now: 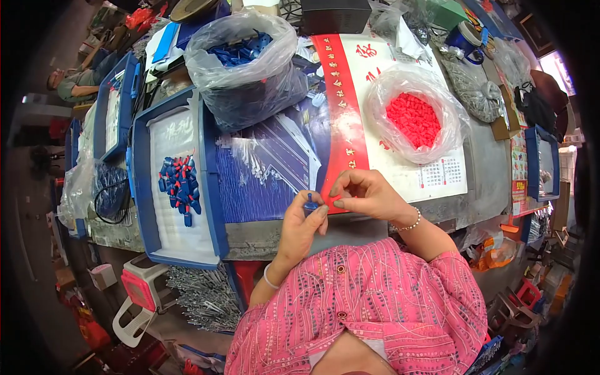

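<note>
At the table's near edge, my left hand [295, 228] is closed around a small blue plastic part [310, 205] with a thin stem pointing up. Beside it my right hand [375, 197] pinches a small red plastic piece [334, 199], close to the left fingertips. Whether the two pieces touch cannot be made out. To the left, a blue tray [215, 187] lined with white holds a pile of blue parts with red pieces on them [179, 184]. Red pieces [412, 119] fill a clear bag [461, 125] at the right. Blue parts [240, 51] lie in a larger bag [244, 94] behind the tray.
A blue sheet [256, 194] and a red-and-white calendar sheet [444, 178] cover the tabletop. A dark box [335, 15] stands at the back, a bag of grey parts [478, 90] at the right. Below left are metal rods [203, 297] and a stool [139, 294]. Another person [78, 84] sits far left.
</note>
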{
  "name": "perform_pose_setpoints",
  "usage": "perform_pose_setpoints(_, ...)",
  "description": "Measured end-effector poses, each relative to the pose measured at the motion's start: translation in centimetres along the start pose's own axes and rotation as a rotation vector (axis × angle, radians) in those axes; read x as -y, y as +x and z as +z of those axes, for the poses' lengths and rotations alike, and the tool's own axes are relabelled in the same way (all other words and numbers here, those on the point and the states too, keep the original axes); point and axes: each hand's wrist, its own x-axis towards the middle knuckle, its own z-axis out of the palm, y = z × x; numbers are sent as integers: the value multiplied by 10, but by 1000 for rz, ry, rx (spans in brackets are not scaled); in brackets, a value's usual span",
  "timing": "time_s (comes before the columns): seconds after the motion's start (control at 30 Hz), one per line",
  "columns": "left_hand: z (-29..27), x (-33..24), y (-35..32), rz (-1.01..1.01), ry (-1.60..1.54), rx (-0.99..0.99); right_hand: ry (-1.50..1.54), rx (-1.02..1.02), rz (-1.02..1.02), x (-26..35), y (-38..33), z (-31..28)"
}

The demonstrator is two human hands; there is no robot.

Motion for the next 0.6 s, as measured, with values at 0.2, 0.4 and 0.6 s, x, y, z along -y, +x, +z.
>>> perform_pose_setpoints(0.2, 1, -1, 9, -150, -316, 27, -482, -45, -250, -4, -3, 5)
perform_pose_setpoints(0.4, -8, 19, 16, -265, -629, 218, -459, -87, -221, -4, -2, 12)
perform_pose_setpoints(0.6, -9, 24, 20, -223, -627, 249, -576, -95, -266, -1, -2, 14)
